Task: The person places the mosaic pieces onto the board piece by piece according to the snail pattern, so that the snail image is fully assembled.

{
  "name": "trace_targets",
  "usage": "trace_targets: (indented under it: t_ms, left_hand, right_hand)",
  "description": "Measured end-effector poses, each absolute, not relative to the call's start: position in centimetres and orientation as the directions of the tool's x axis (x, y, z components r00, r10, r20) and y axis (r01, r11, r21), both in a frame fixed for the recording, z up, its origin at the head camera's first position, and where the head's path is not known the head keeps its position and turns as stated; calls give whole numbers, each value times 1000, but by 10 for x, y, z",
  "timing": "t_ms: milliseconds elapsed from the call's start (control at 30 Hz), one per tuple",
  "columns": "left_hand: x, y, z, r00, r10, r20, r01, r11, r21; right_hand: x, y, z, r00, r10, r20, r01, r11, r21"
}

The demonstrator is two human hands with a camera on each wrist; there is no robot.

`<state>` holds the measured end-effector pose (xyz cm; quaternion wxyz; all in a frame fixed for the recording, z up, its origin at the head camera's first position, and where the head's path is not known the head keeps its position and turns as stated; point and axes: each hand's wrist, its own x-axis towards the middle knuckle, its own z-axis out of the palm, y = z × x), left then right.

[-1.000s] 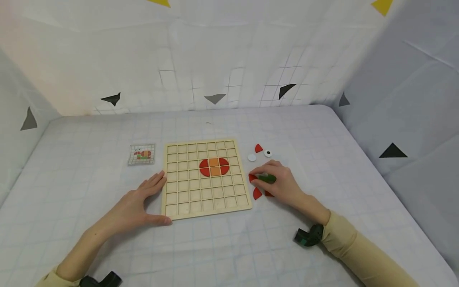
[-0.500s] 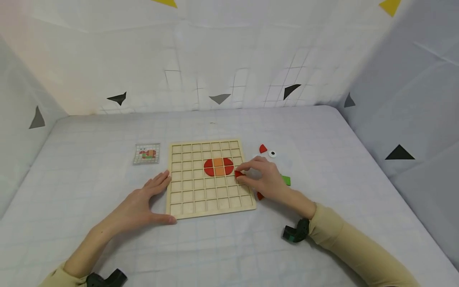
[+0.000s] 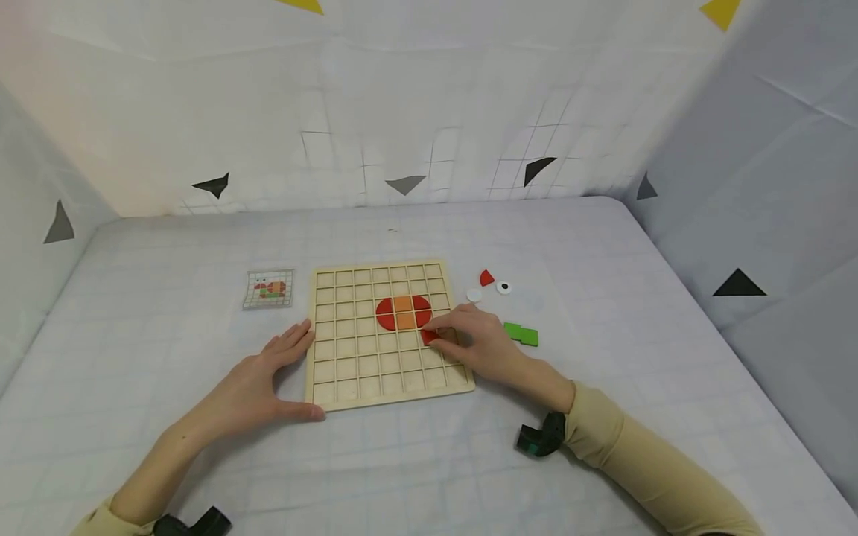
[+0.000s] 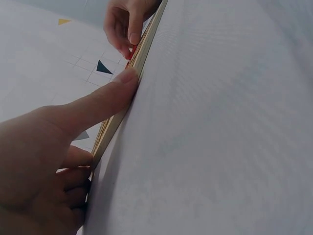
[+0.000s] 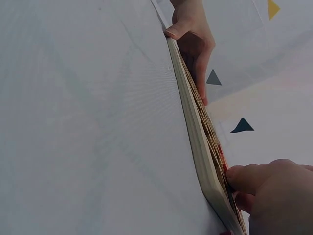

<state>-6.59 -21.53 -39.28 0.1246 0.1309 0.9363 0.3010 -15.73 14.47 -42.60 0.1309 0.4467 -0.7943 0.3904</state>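
Observation:
A wooden grid board (image 3: pixel 345 347) lies on the table, with red curved pieces (image 3: pixel 385 313) and orange square pieces (image 3: pixel 405 320) set in its cells. My left hand (image 3: pixel 258 383) rests at the board's left side, fingers on the left edge and thumb near the front-left corner. Over the board's right part, my right hand (image 3: pixel 492 346) pinches a small red piece (image 3: pixel 429 337) between thumb and fingertips, just below the red and orange group. The right hand hides part of the board's right edge. In the right wrist view, the right thumb (image 5: pixel 244 177) is low at the board's surface.
A small picture card (image 3: pixel 269 289) lies left of the board. To the right are green pieces (image 3: pixel 521 334), a white disc (image 3: pixel 474 295), an eye-patterned disc (image 3: pixel 504 287) and a red quarter-circle piece (image 3: pixel 486 278). White sheets stand behind and beside the table.
My right hand has carried the red piece left from beside the board to over its cells. The green pieces it covered now show on the table. The left hand stays at the board.

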Motion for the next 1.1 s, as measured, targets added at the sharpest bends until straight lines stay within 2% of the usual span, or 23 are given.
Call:
trace_targets:
  t_ms: [433, 600, 733, 867, 967, 1100]
  left_hand:
    - [-66, -215, -391, -933, 324, -154, 172, 780, 601]
    - [-66, -215, -393, -934, 324, -152, 172, 779, 603]
    - [-67, -214, -394, -932, 327, -155, 171, 776, 608]
    - [-67, -214, -395, -933, 324, -155, 169, 776, 607]
    - [-66, -215, -395, -935, 319, -154, 167, 779, 604]
    - [-67, -216, -395, -936, 319, -151, 173, 786, 593]
  right_hand:
    - [-158, 146, -426, -540, -640, 547, -824, 268, -500]
    - [-161, 149, -426, -542, -580, 608, -830, 256, -496]
    - [-166, 157, -417, -606, -447, 658, -789, 232, -569]
    - [-167, 170, -397, -710, -371, 598, -693, 218, -687]
    - [-164, 183, -381, -783, -372, 499, -609, 293, -737]
    - [-160, 206, -373, -829, -392, 400, -551, 443, -707]
